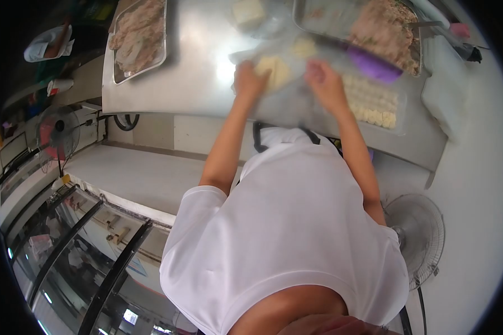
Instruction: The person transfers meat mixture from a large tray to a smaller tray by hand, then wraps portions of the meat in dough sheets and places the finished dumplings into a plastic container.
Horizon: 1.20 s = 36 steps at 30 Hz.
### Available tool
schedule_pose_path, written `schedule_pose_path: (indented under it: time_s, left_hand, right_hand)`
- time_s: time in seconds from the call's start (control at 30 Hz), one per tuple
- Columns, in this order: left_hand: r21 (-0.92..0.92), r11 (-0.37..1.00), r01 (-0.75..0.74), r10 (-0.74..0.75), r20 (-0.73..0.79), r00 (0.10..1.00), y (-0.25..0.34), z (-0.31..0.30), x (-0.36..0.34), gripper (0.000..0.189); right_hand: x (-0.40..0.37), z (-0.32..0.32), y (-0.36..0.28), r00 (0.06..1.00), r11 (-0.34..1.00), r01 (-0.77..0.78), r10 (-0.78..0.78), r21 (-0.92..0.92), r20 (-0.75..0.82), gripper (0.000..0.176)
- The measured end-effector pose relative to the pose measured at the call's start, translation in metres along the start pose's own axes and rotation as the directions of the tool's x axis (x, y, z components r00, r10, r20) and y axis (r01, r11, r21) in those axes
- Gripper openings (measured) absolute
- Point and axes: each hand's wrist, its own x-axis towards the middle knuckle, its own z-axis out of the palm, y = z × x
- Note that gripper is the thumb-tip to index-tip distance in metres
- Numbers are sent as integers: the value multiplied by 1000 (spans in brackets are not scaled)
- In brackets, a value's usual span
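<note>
A white wall [480, 167] rises well to the right of the right hand [325, 84]. A steel table [201, 56] runs beneath both hands and past them on either side, its bare metal shining to the left of the left hand [250, 82]. Far behind the left hand, glazed panels [81, 240] in black frames reflect lights, and nearer lies a long pale ledge [123, 167]. The person's white shirt [307, 223] is just behind both hands. One standing fan [416, 240] is behind and right of the right hand; another fan [58, 131] is well left of the left hand.

On the table, a metal tray [324, 22] partly filled with mince lies ahead and right of the right hand, a purple object [374, 66] against its near edge. A second tray [165, 33], heaped with mince, is ahead and left of the left hand. Just right of the right hand, a clear tray [400, 120] carries rows of pale pieces.

Ahead of the hands is a pale block [248, 12]. Yellowish sheets [278, 68] lie between the hands, the left thumb over their edge; its grip is unclear. The right fingers are curled in and blurred, so I cannot tell whether they hold anything. A small yellowish piece [304, 48] lies just ahead.
</note>
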Motion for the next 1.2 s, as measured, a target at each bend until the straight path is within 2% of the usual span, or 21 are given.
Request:
schedule_pose_path:
  time_s: [0.07,0.2,0.27,0.3,0.37,0.4,0.43,0.5,0.53,0.57,0.63,0.77,0.87,0.93,0.97,1.03,1.07,1.1,1.17,1.2]
  left_hand:
    - [-25,998,66,-64,69,996,-9,7,5,41]
    - [-89,994,63,-61,17,998,-15,10,14,31]
    - [-201,974,108,-98,61,993,-14,6,18,23]
    - [-198,975,97,-88,52,995,-3,-7,19,23]
    - [-138,982,-130,115,-110,987,37,-51,13,13]
    - [-160,962,-219,204,-110,973,45,-62,12,10]
    - [-157,963,-220,205,-111,973,52,-65,7,10]
    - [-194,913,-360,358,-45,933,62,-66,0,14]
    - [-136,903,-407,414,22,910,53,-53,0,15]
    - [-129,908,-399,406,26,914,40,-34,-5,15]
    - [70,887,-456,427,250,869,24,-5,-15,14]
    - [39,902,-430,412,217,885,33,-3,-25,13]
    - [80,938,-338,302,291,908,27,4,-22,12]
    - [69,934,-351,324,255,911,33,7,-23,10]
    - [67,934,-351,324,255,911,33,7,-23,10]
    - [63,934,-352,328,247,912,32,11,-22,9]
    - [61,933,-354,330,249,911,31,12,-21,9]
    - [43,935,-351,329,259,908,30,12,-21,8]
    - [26,938,-347,328,268,906,27,11,-19,8]
    - [9,938,-345,330,275,903,25,12,-18,9]
  right_hand:
    - [-1,-10,1,999,999,-16,15,28,32,35]
    - [-10,-26,0,997,997,-60,58,51,43,35]
    - [-15,-32,4,998,995,-52,49,86,31,35]
    - [-16,-36,6,998,992,-52,48,114,38,34]
    - [-19,-46,6,998,988,-50,45,144,37,34]
    - [-21,-50,5,998,986,-49,45,159,33,34]
    - [-22,-53,5,998,984,-50,45,174,33,34]
    - [-21,-59,9,998,976,-46,37,214,45,34]
    - [-22,-60,12,998,967,-51,38,251,55,34]
    - [-22,-60,14,997,965,-56,41,257,65,34]
    - [-20,-60,15,996,952,-62,38,301,86,34]
    - [-20,-58,12,991,956,-60,22,288,134,34]
    - [-18,-53,13,987,955,-39,-9,296,159,34]
    - [-18,-47,1,986,996,5,-18,84,165,34]
    - [-17,-41,0,986,997,4,-18,83,165,34]
    - [-11,-25,0,962,992,127,-117,-25,247,34]
    - [-10,-17,-2,950,981,190,-173,-39,261,33]
    - [-6,-11,3,951,981,188,-171,-41,259,33]
    - [2,3,18,889,932,354,-310,-79,337,33]
    - [4,5,22,889,932,354,-309,-79,337,33]
